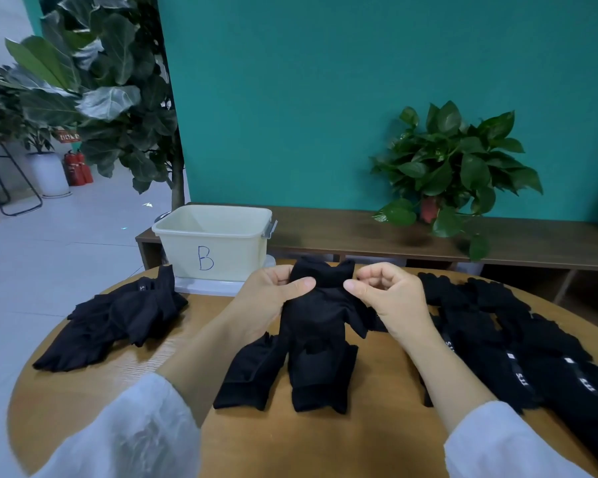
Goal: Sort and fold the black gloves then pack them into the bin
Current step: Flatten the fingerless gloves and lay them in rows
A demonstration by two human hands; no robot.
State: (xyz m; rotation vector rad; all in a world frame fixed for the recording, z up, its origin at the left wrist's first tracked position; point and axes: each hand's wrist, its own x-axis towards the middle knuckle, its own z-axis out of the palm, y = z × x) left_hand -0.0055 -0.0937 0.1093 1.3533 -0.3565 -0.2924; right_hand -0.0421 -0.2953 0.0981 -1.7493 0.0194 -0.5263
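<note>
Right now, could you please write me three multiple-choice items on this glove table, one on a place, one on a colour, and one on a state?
1. Where does the bin stand?
A. at the table's far edge, left of the hands
B. on the floor
C. on the bench beside the potted plant

2. What colour is the letter B on the bin?
A. red
B. blue
C. green

3. What are the hands doing?
A. both lie flat on the table
B. both hold one black glove
C. one reaches into the bin

Answers: 1 A, it sits on the round table. 2 B, blue ink. 3 B, the left hand and right hand pinch the glove.
</note>
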